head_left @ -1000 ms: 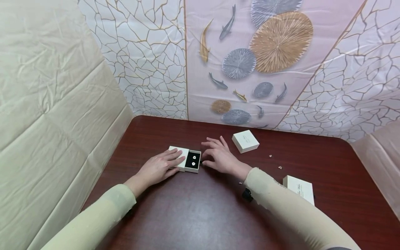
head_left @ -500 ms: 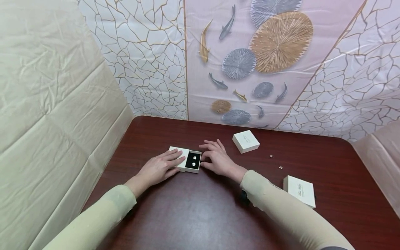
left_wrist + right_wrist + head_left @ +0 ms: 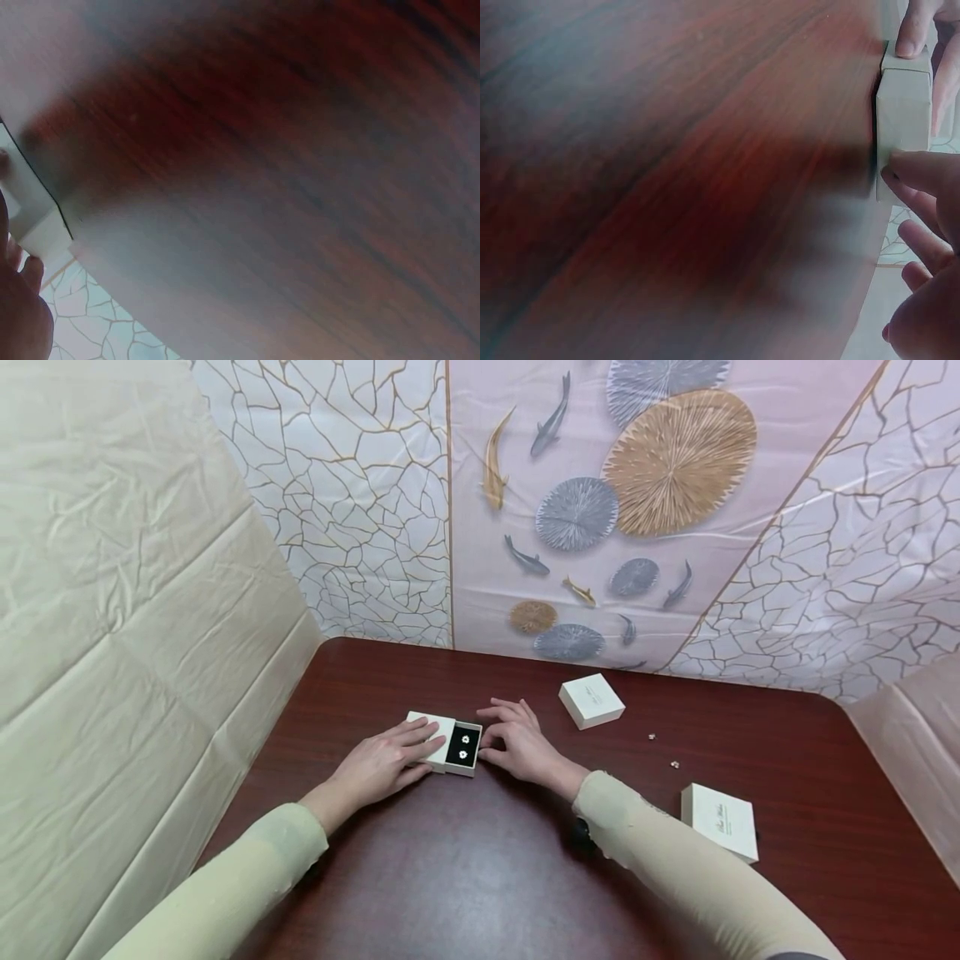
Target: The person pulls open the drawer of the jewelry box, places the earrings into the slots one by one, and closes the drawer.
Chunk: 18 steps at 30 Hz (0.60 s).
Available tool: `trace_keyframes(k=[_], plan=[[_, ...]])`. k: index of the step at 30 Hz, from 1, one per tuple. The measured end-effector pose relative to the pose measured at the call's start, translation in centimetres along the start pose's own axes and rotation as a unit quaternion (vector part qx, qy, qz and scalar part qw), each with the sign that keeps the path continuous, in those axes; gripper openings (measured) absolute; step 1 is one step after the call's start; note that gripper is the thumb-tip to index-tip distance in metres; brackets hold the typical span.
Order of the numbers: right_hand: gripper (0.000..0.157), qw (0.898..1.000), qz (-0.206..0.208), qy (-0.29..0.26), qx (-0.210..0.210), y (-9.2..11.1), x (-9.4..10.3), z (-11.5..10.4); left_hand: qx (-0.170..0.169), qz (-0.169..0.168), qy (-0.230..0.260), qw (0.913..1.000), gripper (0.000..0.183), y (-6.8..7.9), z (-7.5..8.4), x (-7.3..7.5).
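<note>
Three white boxes sit on the table (image 3: pixel 465 868): one box between the hands, its drawer (image 3: pixel 461 770) partly out of the cover (image 3: pixel 444 727), and two closed boxes to the right, the far box (image 3: pixel 592 700) and the near box (image 3: pixel 722 821). Two pale studs, an upper stud (image 3: pixel 466 739) and a lower stud (image 3: pixel 462 755), lie on the drawer's black lining. Two tiny trinkets, one trinket (image 3: pixel 652 737) and another trinket (image 3: pixel 675 765), lie between the closed boxes.

Only the head view shows the studs, trinkets and closed boxes. The right wrist view adds the left thumb pressed against the cover's side. The left wrist view catches one box corner.

The left hand (image 3: pixel 388 753) lies across the cover, fingers extended, slightly spread. The right hand (image 3: pixel 521 747) pinches at the drawer's outer end with thumb and forefinger, other fingers apart; whether a tab sits between the tips cannot be seen.
</note>
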State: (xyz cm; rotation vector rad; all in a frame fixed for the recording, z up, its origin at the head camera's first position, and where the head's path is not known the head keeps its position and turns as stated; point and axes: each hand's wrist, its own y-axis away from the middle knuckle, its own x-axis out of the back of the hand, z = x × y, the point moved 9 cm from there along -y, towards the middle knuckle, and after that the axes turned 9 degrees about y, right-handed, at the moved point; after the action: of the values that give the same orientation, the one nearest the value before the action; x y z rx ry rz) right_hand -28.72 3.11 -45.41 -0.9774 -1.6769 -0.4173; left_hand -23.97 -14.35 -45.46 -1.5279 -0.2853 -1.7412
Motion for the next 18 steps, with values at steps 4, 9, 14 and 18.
trace_keyframes(k=[4, 9, 14, 18], plan=[[0.016, 1.0, -0.003, -0.002, -0.007, -0.2, -0.13, -0.14, 0.0, 0.0, 0.002, 1.0, 0.052, -0.03, 0.08, 0.05], [0.015, 1.0, -0.006, -0.003, -0.009, -0.31, -0.04, -0.38, 0.0, -0.002, 0.003, 1.0, 0.051, -0.12, 0.15, 0.04], [0.015, 1.0, -0.005, -0.008, -0.012, -0.47, -0.2, -0.3, 0.0, -0.005, -0.002, 1.0, 0.051, -0.11, 0.15, -0.03], [0.016, 1.0, -0.006, -0.012, -0.009, -0.74, -0.28, -0.56, -0.002, -0.003, -0.004, 1.0, 0.051, -0.09, 0.14, -0.01]])
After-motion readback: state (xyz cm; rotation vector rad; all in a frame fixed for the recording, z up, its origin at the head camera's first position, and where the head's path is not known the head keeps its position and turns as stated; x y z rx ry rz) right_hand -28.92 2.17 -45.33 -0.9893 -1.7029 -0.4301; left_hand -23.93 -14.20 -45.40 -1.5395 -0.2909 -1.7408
